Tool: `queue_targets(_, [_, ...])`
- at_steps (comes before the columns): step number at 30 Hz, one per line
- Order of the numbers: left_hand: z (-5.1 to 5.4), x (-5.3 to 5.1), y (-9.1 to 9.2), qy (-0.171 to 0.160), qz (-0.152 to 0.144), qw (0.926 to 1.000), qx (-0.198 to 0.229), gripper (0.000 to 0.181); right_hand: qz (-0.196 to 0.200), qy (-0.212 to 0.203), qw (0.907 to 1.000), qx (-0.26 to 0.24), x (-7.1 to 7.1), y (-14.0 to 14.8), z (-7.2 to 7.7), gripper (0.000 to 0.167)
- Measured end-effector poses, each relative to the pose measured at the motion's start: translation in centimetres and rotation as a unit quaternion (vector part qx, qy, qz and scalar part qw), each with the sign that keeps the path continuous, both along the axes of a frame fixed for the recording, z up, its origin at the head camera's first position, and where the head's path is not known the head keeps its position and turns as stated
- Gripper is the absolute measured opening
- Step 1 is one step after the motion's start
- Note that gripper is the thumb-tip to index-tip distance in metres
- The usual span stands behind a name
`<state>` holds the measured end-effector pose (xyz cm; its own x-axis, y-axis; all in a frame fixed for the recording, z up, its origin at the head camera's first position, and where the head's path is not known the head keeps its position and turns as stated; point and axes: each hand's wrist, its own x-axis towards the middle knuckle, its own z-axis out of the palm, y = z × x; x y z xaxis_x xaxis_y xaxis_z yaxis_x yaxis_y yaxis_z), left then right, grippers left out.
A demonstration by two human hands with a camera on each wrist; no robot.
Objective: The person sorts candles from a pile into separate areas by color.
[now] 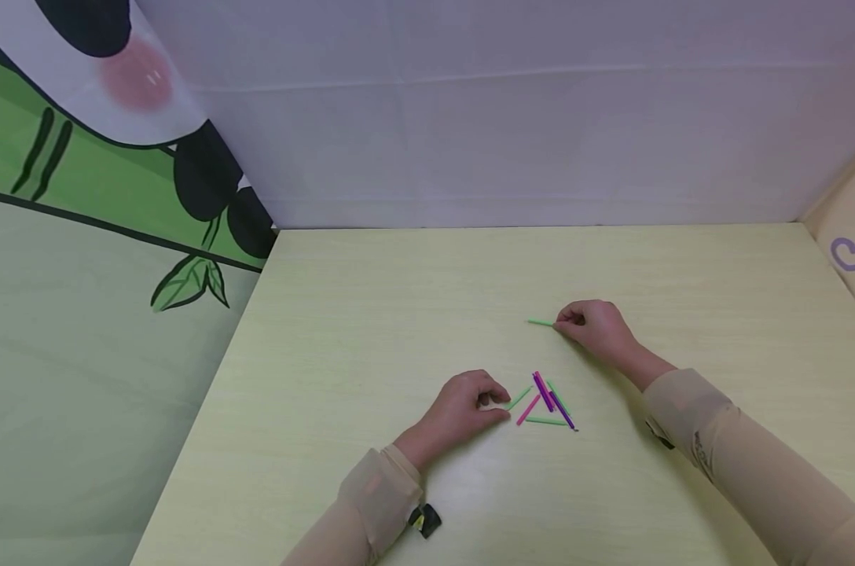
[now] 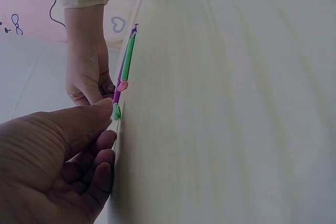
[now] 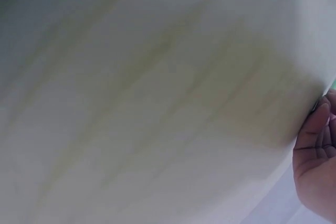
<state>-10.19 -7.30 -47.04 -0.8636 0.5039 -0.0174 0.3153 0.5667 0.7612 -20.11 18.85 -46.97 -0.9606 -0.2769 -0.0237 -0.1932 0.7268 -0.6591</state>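
In the head view, my right hand (image 1: pixel 597 326) pinches one end of a thin green stick (image 1: pixel 539 322) low over the table, its other end pointing left. My left hand (image 1: pixel 463 409) has thumb and index finger at the near end of another green stick (image 1: pixel 520 397), which leans up and right. Beside it lies a small cluster: a pink stick (image 1: pixel 528 410), a purple stick (image 1: pixel 563 412), and green sticks along the bottom (image 1: pixel 546 421) and right side. From the left wrist, the thumb of the left hand (image 2: pixel 68 150) meets a green tip (image 2: pixel 116 112). The right wrist view shows the right hand (image 3: pixel 317 156) partly.
The pale wooden table (image 1: pixel 371 299) spreads around both hands. A light wall cloth (image 1: pixel 505 141) rises behind its far edge. On the left hangs a green and white cartoon-printed cloth (image 1: pixel 81 377). Dark wrist mounts (image 1: pixel 427 520) sit at both sleeves.
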Motion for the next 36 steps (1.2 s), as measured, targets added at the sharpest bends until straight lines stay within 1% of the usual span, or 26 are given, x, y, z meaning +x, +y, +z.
queue_targets(6, [-0.3,0.2,0.0,0.02,-0.003,0.9994,-0.028,0.016,0.0,0.0,1.0,0.005,0.3,-0.2,-0.1,0.011])
queue_targets(11, [-0.2,0.4,0.0,0.024,-0.001,0.9985,-0.048,0.016,-0.003,-0.001,1.0,0.004,0.7,-0.4,-0.1,0.01])
queue_targets(16, [-0.3,0.6,0.0,0.035,-0.001,0.9979,-0.055,0.014,-0.009,-0.003,1.0,0.003,1.0,-0.6,0.0,0.01])
queue_targets(21, [-0.1,0.8,-0.1,0.038,0.002,0.9974,-0.061,0.012,-0.011,-0.002,0.9999,0.002,1.4,-0.7,0.0,0.008])
queue_targets(28, [-0.1,0.9,0.1,0.04,0.005,0.9969,-0.068,0.009,-0.012,-0.002,0.9999,0.003,1.4,-0.7,0.0,0.007])
queue_targets(36, [0.0,0.9,0.4,0.051,0.012,0.994,-0.096,0.007,-0.009,0.002,0.9999,0.005,1.3,-0.6,-0.1,0.007])
